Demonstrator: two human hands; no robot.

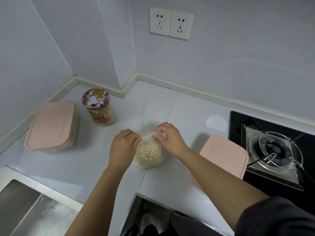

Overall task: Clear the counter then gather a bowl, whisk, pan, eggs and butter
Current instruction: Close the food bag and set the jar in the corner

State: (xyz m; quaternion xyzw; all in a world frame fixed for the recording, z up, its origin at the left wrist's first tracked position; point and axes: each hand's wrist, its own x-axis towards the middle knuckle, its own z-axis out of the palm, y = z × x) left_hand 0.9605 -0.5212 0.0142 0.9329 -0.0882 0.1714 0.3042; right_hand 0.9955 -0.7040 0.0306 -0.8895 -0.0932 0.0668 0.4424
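"Clear plastic bag of pale crumbly grains (149, 155): where does it sit?"

"Upright on the white stone counter (95, 159), directly below the fingers of both hands."

"And how do the fingers stand?"

"The left hand (121, 147) has its fingers curled, pinching the bag's top edge at the left end. The right hand (168, 138) pinches the same edge just beside them, at the right end. The two sets of fingertips are close together, with a short strip of plastic between them."

"What lies around the fingers?"

"Beyond the left fingers, toward the wall, stands a clear round jar with a cartoon-dog lid (100, 108), holding similar grains. Further left is a clear rectangular box with a pink lid (52, 126). Right of the right fingers, a second pink rectangular lid (225, 157) is partly hidden by the forearm. Just past it is a black gas hob (276, 150)."
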